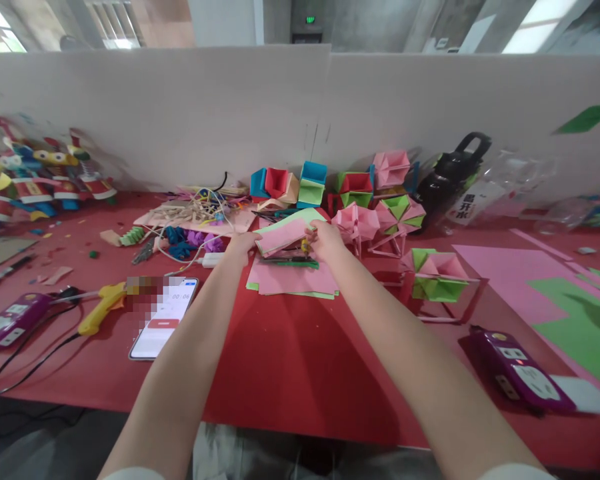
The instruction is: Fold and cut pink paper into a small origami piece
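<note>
Both arms reach forward over a red tabletop. My left hand pinches the left edge of some pink and green paper sheets, raised at a slant. At their right edge, my right hand has its fingers closed on the same sheets. Just below them lies another layer of pink and green paper. Between the two layers are a thin dark tool and a green strip, partly covered, so I cannot make out the tool's kind. A small yellow thing shows beside my right fingers.
Folded paper wheels stand behind and to the right, one on a red frame. Leftward are a phone, a yellow glue gun and cords. A black bottle leans near the white partition. A purple box sits at right.
</note>
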Motion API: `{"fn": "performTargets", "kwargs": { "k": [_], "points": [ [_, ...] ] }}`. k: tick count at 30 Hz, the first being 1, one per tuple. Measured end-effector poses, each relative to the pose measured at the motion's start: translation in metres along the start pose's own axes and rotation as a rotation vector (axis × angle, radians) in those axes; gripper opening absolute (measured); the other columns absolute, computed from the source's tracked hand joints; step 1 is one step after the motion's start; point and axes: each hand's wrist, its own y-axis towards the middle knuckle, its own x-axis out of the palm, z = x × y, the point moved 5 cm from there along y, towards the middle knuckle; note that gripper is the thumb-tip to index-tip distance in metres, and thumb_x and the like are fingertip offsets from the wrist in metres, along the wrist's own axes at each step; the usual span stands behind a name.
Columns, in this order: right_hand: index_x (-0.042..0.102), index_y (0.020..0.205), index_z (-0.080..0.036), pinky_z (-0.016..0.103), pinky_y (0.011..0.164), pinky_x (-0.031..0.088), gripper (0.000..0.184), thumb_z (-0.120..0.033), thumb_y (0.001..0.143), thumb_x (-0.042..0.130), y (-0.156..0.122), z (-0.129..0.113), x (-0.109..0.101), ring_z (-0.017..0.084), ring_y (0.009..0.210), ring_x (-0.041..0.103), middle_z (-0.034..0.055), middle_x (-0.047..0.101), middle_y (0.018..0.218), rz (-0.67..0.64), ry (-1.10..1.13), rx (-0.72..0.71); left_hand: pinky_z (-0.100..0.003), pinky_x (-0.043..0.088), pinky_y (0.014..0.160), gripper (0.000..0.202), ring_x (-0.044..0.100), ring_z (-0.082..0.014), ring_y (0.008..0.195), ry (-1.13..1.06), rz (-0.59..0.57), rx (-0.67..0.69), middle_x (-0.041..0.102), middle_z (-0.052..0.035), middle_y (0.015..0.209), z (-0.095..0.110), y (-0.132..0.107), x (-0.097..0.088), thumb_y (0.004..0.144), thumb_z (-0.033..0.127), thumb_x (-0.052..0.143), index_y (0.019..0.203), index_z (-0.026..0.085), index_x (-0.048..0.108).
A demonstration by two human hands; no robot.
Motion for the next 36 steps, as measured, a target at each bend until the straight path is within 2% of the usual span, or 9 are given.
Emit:
{"fn": "performTargets", "kwargs": {
  "k": [6, 11, 18, 22, 25, 27, 29, 33, 36],
  "points": [
    [0.051, 0.067, -0.02, 0.018, 0.04, 0.03, 0.018, -0.009, 0.067, 0.066, 0.0, 0.001, 0.007, 0.007, 0.046, 0.046, -0.0059, 0.048, 0.052, -0.045, -0.04, -0.112, -0.035, 0.052, 0.071, 0.028, 0.069, -0.0292, 0.089, 0.003, 0.027, 0.024, 0.067, -0.0058, 0.071, 0.002, -0.008, 0.006, 0.052, 0.002, 0.068, 0.074, 0.017, 0.062],
    [0.068, 0.081, -0.016, 0.021, 0.052, 0.04, 0.019, -0.006, 0.066, 0.064, -0.017, -0.015, 0.003, 0.01, 0.057, 0.052, -0.0036, 0.06, 0.061, -0.083, -0.091, -0.252, -0.033, 0.053, 0.074, 0.038, 0.069, -0.0264, 0.088, -0.003, 0.001, 0.065, 0.065, -0.0023, 0.072, 0.01, -0.023, -0.001, 0.049, 0.0, 0.066, 0.084, 0.017, 0.065],
    [0.074, 0.093, -0.018, 0.025, 0.063, 0.044, 0.018, -0.015, 0.077, 0.066, -0.063, -0.055, -0.011, 0.012, 0.064, 0.051, -0.0021, 0.062, 0.071, -0.176, -0.291, -0.653, -0.032, 0.054, 0.075, 0.048, 0.07, -0.0223, 0.085, -0.099, -0.473, 0.091, 0.073, -0.0086, 0.096, 0.02, -0.083, -0.006, 0.054, 0.01, 0.079, 0.101, 0.015, 0.071],
    [0.073, 0.099, -0.019, 0.025, 0.061, 0.042, 0.021, -0.015, 0.08, 0.066, -0.087, -0.068, -0.015, 0.011, 0.063, 0.05, -0.0019, 0.062, 0.074, -0.282, -0.29, -0.732, -0.035, 0.054, 0.079, 0.043, 0.07, -0.0262, 0.09, -0.039, -0.671, 0.108, 0.074, -0.0102, 0.098, 0.022, -0.117, 0.009, 0.057, 0.015, 0.08, 0.099, 0.015, 0.071],
    [0.072, 0.101, -0.019, 0.026, 0.061, 0.043, 0.019, -0.015, 0.083, 0.065, -0.11, -0.08, -0.023, 0.012, 0.064, 0.051, -0.0013, 0.061, 0.074, -0.311, -0.332, -0.817, -0.038, 0.055, 0.085, 0.054, 0.069, -0.0296, 0.102, -0.011, -0.582, 0.183, 0.072, -0.0117, 0.106, 0.03, -0.132, 0.025, 0.058, 0.019, 0.084, 0.11, 0.017, 0.067],
    [0.072, 0.105, -0.02, 0.027, 0.063, 0.046, 0.02, -0.018, 0.086, 0.065, -0.128, -0.087, -0.03, 0.012, 0.065, 0.052, -0.0004, 0.062, 0.076, -0.342, -0.387, -0.882, -0.037, 0.056, 0.09, 0.077, 0.065, -0.0298, 0.114, -0.049, -0.427, 0.341, 0.068, -0.0113, 0.122, 0.042, -0.141, 0.033, 0.055, 0.017, 0.089, 0.125, 0.022, 0.058],
    [0.071, 0.111, -0.022, 0.029, 0.067, 0.05, 0.023, -0.022, 0.089, 0.064, -0.149, -0.093, -0.038, 0.013, 0.067, 0.055, 0.0019, 0.067, 0.087, -0.382, -0.444, -0.945, -0.037, 0.055, 0.094, 0.087, 0.061, -0.0292, 0.122, -0.072, -0.407, 0.475, 0.064, -0.0099, 0.13, 0.05, -0.151, 0.046, 0.055, 0.016, 0.092, 0.132, 0.027, 0.054],
    [0.062, 0.13, -0.029, 0.037, 0.082, 0.058, 0.04, -0.034, 0.091, 0.068, -0.185, -0.099, -0.056, 0.021, 0.095, 0.068, 0.0065, 0.069, 0.118, -0.5, -0.373, -1.0, -0.039, 0.056, 0.09, 0.051, 0.069, -0.029, 0.106, -0.153, -0.607, 0.508, 0.073, -0.0099, 0.109, 0.045, -0.165, 0.074, 0.066, 0.03, 0.089, 0.112, 0.019, 0.07],
    [0.047, 0.144, -0.036, 0.043, 0.096, 0.057, 0.063, -0.04, 0.087, 0.074, -0.185, -0.092, -0.071, 0.023, 0.112, 0.068, 0.0056, 0.068, 0.128, -0.604, -0.244, -0.912, -0.034, 0.057, 0.08, 0.036, 0.07, -0.0221, 0.086, -0.344, -0.5, 0.493, 0.075, -0.006, 0.09, 0.04, -0.158, 0.061, 0.065, 0.035, 0.09, 0.092, 0.017, 0.073]
  ]
}}
